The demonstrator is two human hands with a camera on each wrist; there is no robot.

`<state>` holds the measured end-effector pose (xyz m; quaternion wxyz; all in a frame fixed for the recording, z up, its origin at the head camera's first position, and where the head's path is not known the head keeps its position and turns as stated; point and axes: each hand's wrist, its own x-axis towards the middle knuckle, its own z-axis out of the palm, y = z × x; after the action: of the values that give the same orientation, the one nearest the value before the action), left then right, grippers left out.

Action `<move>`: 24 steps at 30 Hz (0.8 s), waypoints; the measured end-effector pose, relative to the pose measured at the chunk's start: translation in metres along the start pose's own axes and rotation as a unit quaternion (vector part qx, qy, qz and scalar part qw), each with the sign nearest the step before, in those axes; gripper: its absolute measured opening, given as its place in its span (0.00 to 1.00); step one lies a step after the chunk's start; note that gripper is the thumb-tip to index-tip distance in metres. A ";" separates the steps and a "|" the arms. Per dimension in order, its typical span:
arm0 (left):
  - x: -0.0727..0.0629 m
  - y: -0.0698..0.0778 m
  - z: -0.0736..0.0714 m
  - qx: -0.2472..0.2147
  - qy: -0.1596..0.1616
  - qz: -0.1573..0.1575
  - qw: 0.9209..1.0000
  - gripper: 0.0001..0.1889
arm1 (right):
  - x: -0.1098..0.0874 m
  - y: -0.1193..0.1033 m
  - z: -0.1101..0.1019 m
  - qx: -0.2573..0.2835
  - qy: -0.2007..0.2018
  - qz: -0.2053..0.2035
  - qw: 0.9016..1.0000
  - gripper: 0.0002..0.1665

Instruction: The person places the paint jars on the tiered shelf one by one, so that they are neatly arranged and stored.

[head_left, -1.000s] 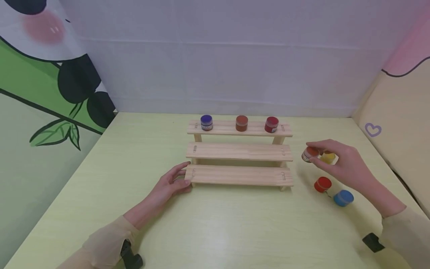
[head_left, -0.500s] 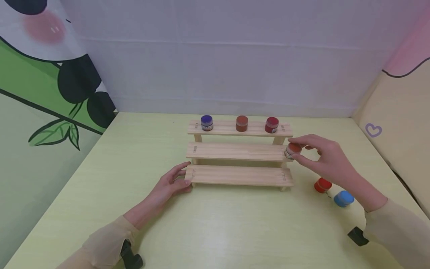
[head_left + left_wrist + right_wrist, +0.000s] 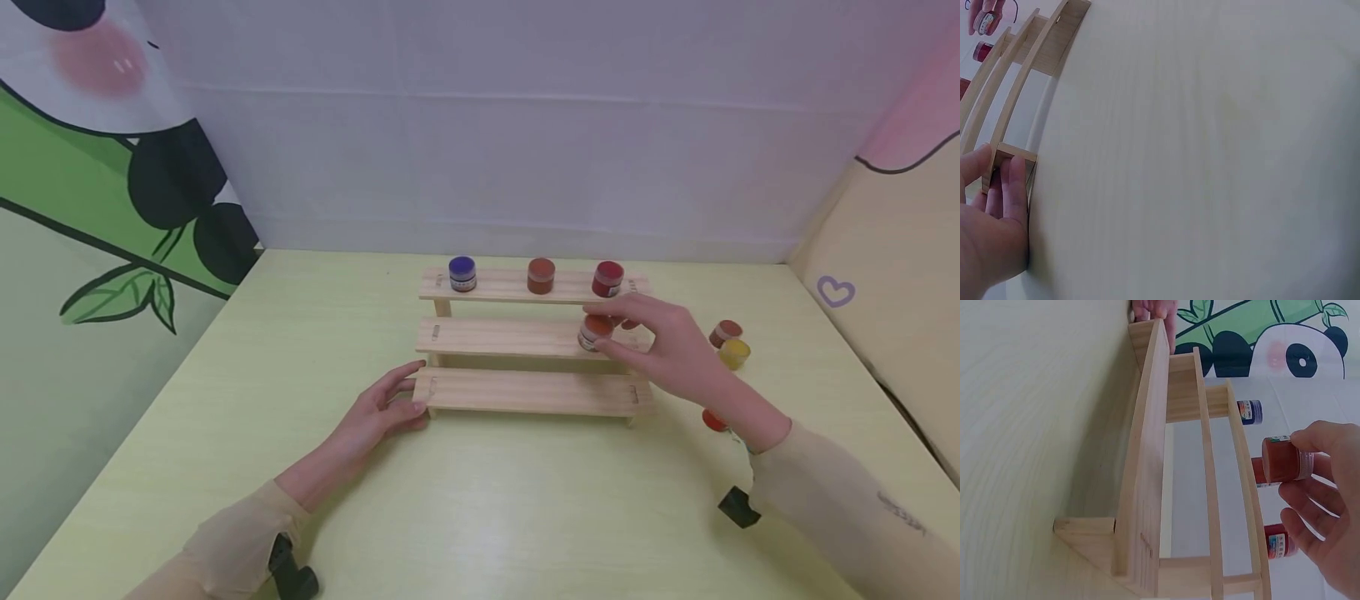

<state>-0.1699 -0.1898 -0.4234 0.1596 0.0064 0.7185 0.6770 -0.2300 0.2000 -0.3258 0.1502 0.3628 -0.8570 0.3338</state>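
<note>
A three-step wooden display rack (image 3: 517, 392) stands on the table. My left hand (image 3: 378, 412) grips the left end of its lowest shelf, thumb on top and fingers below in the left wrist view. My right hand (image 3: 667, 343) pinches a small paint jar (image 3: 594, 332), orange-brown with a clear base rim, between thumb and fingers. In the head view this jar overlaps the right part of the middle shelf. Along the top shelf stand a dark blue jar (image 3: 462, 274), an orange-brown jar (image 3: 541, 276) and a dark red jar (image 3: 607, 278).
Right of the rack, a brownish jar (image 3: 725, 333) and a yellow jar (image 3: 734, 354) sit on the table (image 3: 480, 508). A red jar (image 3: 715, 419) is partly hidden by my right wrist. A pale cloth (image 3: 480, 167) hangs behind, with printed panels at both sides.
My right hand has carried the orange-brown jar leftward from beside the rack to the middle shelf. The blue jar on the table is now hidden behind my right arm. My left hand stays put.
</note>
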 end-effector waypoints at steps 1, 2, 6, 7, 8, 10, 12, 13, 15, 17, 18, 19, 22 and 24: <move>0.000 0.000 0.000 0.000 0.000 0.001 1.000 0.35 | 0.003 -0.002 0.002 0.004 0.000 -0.001 1.000 0.26; 0.000 0.000 0.000 0.001 0.000 0.003 1.000 0.35 | 0.006 -0.004 0.005 0.008 0.000 -0.003 1.000 0.25; 0.000 0.000 0.000 0.001 0.001 0.004 1.000 0.35 | 0.016 -0.010 0.014 0.017 -0.001 -0.010 1.000 0.23; 0.000 0.000 0.000 0.000 0.002 0.004 1.000 0.35 | 0.019 -0.010 0.016 0.020 -0.001 -0.012 1.000 0.23; -0.001 0.001 0.000 0.000 0.003 0.003 1.000 0.35 | 0.021 -0.011 0.018 0.024 -0.001 -0.014 1.000 0.23; -0.001 0.001 0.000 0.000 0.002 0.001 1.000 0.35 | 0.026 -0.012 0.023 0.034 -0.001 -0.016 0.999 0.23; -0.001 0.002 0.000 0.000 0.003 0.001 1.000 0.35 | 0.030 -0.014 0.027 0.044 0.000 -0.019 0.999 0.22; -0.002 0.002 0.001 0.000 0.001 0.003 1.000 0.35 | 0.032 -0.015 0.030 0.049 -0.001 -0.018 0.999 0.22; -0.002 0.002 0.000 0.001 0.000 0.005 1.000 0.35 | 0.036 -0.017 0.035 0.060 -0.004 -0.016 0.998 0.22; -0.002 0.002 0.000 0.002 -0.001 0.008 1.000 0.35 | 0.040 -0.019 0.040 0.072 -0.009 -0.013 0.997 0.22; -0.003 0.002 0.000 0.003 -0.001 0.009 1.000 0.35 | 0.042 -0.020 0.043 0.076 -0.012 -0.010 0.997 0.22; -0.003 0.002 0.001 0.003 -0.002 0.010 1.000 0.36 | 0.044 -0.022 0.045 0.082 -0.016 -0.007 0.997 0.22; -0.003 0.002 0.001 0.003 0.000 0.009 1.000 0.35 | 0.050 -0.025 0.053 0.089 -0.025 -0.005 0.996 0.22; -0.003 0.002 0.001 0.002 0.002 0.008 1.000 0.35 | 0.053 -0.027 0.058 0.088 -0.027 -0.009 0.996 0.22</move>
<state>-0.1675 -0.1894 -0.4211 0.1532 0.0111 0.7200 0.6768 -0.2483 0.1194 -0.3295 0.0970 0.3910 -0.8250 0.3963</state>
